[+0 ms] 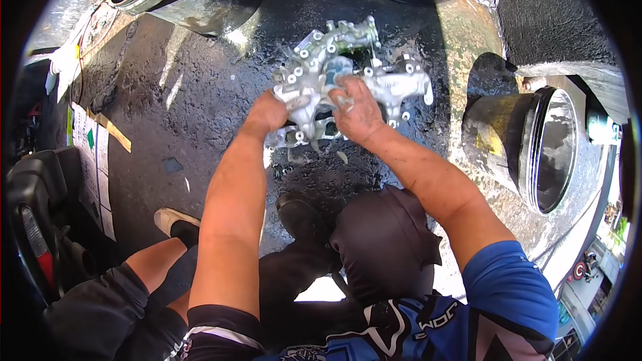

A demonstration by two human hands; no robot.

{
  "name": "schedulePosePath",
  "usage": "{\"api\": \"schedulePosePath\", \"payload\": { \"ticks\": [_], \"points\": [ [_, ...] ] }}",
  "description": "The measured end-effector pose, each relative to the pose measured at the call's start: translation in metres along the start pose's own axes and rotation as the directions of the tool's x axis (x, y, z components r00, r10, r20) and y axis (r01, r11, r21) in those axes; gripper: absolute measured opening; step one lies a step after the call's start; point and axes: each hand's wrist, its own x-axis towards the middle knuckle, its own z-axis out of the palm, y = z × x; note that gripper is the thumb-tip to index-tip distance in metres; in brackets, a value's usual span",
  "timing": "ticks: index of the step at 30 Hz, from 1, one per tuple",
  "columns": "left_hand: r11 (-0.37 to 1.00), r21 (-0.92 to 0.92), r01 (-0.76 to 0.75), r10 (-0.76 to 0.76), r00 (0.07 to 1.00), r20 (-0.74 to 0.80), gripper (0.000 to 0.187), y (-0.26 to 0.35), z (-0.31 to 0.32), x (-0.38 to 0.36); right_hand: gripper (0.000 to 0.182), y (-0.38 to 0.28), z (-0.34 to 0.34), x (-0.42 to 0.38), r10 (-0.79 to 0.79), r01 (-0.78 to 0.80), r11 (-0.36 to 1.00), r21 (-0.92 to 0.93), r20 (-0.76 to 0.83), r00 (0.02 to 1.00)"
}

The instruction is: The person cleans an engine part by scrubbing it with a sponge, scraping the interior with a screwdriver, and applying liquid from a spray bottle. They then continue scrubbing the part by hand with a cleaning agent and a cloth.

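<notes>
Silvery cast-metal engine parts (304, 87), with several bolt holes and bosses, lie on the dark ground in front of me. My left hand (267, 115) is closed around the left edge of a casting, its fingertips partly hidden. On the middle of the castings, my right hand (358, 108) is closed, with bent fingers pressed down. A bluish-grey thing (339, 67) shows just beyond its fingers; I cannot make out whether it is a rag or something else. To the right of this hand lies another metal casting (401, 85).
A black bucket (501, 127) lies on its side at the right. Large dark drums (194, 0) stand at the far side. Another person's leg (157, 264) and shoe (175, 219) are close on my left. The ground (174, 127) is rough and looks oily.
</notes>
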Motion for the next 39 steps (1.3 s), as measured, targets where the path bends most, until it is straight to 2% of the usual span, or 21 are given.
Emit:
{"api": "schedulePosePath", "payload": {
  "ticks": [1, 3, 5, 6, 8, 11, 15, 16, 18, 20, 23, 24, 25, 26, 28, 29, 30, 33, 36, 37, 39],
  "points": [
    [0.971, 0.241, 0.003, -0.012, 0.999, 0.035, 0.066, -0.012, -0.003, 0.026, 0.019, -0.004, -0.011, 0.004, 0.018, -0.018, 1.0, 0.013, -0.008, 1.0],
    [0.843, 0.528, -0.104, 0.016, 0.986, 0.168, 0.06, -0.011, -0.013, 0.034, 0.017, -0.017, -0.016, -0.005, -0.013, 0.012, 0.999, 0.031, 0.029, 1.0],
    [0.572, 0.783, -0.244, 0.1, 0.968, 0.229, 0.043, -0.013, -0.011, 0.04, 0.013, -0.032, -0.012, -0.034, -0.068, 0.055, 0.995, 0.078, 0.177, 0.982],
    [0.605, 0.759, -0.241, 0.12, 0.97, 0.212, 0.044, -0.015, -0.008, 0.037, 0.017, -0.045, -0.018, -0.041, -0.048, 0.022, 0.999, 0.05, 0.612, 0.789],
    [0.671, 0.702, -0.241, 0.153, 0.97, 0.187, 0.045, -0.021, -0.002, 0.037, 0.024, -0.043, 0.001, -0.061, -0.147, 0.206, 0.978, -0.021, 0.628, 0.764],
    [0.583, 0.732, -0.352, 0.241, 0.936, 0.258, 0.046, -0.065, 0.009, 0.068, 0.029, -0.033, 0.016, -0.05, -0.131, 0.232, 0.962, -0.14, 0.509, 0.851],
    [0.859, 0.492, -0.141, 0.094, 0.988, 0.119, 0.052, -0.037, 0.006, 0.046, 0.029, -0.025, -0.015, -0.073, -0.321, 0.372, 0.925, 0.07, 0.668, 0.672],
    [0.869, 0.484, -0.103, 0.039, 0.989, 0.141, 0.055, -0.045, 0.006, 0.055, 0.032, -0.018, -0.029, -0.073, -0.222, 0.216, 0.973, 0.084, 0.603, 0.766],
    [0.831, 0.524, -0.185, 0.125, 0.981, 0.148, 0.058, -0.042, 0.005, 0.05, 0.04, -0.016, -0.076, -0.05, 0.004, -0.089, 0.984, 0.157, 0.473, 0.881],
    [0.894, 0.409, -0.182, 0.154, 0.983, 0.101, 0.069, -0.045, 0.005, 0.049, 0.049, 0.023, -0.095, -0.044, 0.045, -0.049, 0.996, 0.078, 0.051, 0.998],
    [0.915, 0.371, -0.156, 0.15, 0.988, 0.047, 0.074, -0.032, 0.002, 0.044, 0.05, 0.041, -0.079, -0.019, 0.117, -0.111, 0.984, -0.141, 0.031, 0.993],
    [0.914, 0.38, -0.144, 0.14, 0.989, 0.039, 0.073, -0.027, 0.003, 0.039, 0.051, 0.032, -0.041, -0.025, 0.175, -0.1, 0.959, -0.264, 0.278, 0.945],
    [0.862, 0.466, -0.2, 0.166, 0.98, 0.114, 0.066, -0.028, 0.0, 0.041, 0.054, 0.008, -0.036, -0.016, 0.19, -0.098, 0.972, -0.212, 0.474, 0.86],
    [0.799, 0.539, -0.264, 0.192, 0.963, 0.188, 0.061, -0.029, -0.002, 0.044, 0.058, 0.0, -0.024, -0.02, 0.102, 0.012, 0.977, -0.211, 0.521, 0.847],
    [0.461, 0.785, -0.414, 0.236, 0.91, 0.342, 0.049, -0.046, 0.001, 0.051, 0.061, 0.013, -0.04, -0.012, 0.141, -0.028, 0.982, -0.189, 0.622, 0.771],
    [0.535, 0.745, -0.398, 0.332, 0.91, 0.248, 0.048, -0.06, 0.006, 0.056, 0.06, 0.038, -0.046, -0.017, 0.261, -0.104, 0.941, -0.323, 0.495, 0.829],
    [0.623, 0.706, -0.335, 0.258, 0.941, 0.219, 0.048, -0.05, 0.004, 0.052, 0.058, 0.066, -0.055, -0.023, 0.364, -0.191, 0.876, -0.442, 0.347, 0.864],
    [0.765, 0.617, -0.186, 0.114, 0.981, 0.154, 0.048, -0.026, 0.007, 0.041, 0.057, 0.098, -0.083, -0.016, 0.618, -0.534, 0.753, -0.386, 0.135, 0.774],
    [0.766, 0.612, -0.196, 0.153, 0.981, 0.122, 0.058, -0.05, 0.007, 0.055, 0.058, 0.068, -0.065, -0.023, 0.518, -0.406, 0.8, -0.443, 0.166, 0.839],
    [0.807, 0.558, -0.194, 0.157, 0.981, 0.114, 0.074, -0.056, 0.004, 0.06, 0.061, 0.074, -0.07, -0.031, 0.367, -0.303, 0.909, -0.286, 0.202, 0.908],
    [0.873, 0.468, -0.139, 0.117, 0.99, 0.076, 0.082, -0.055, 0.005, 0.054, 0.065, 0.1, -0.072, -0.045, 0.495, -0.461, 0.808, -0.368, -0.002, 0.869]
  ]
}}
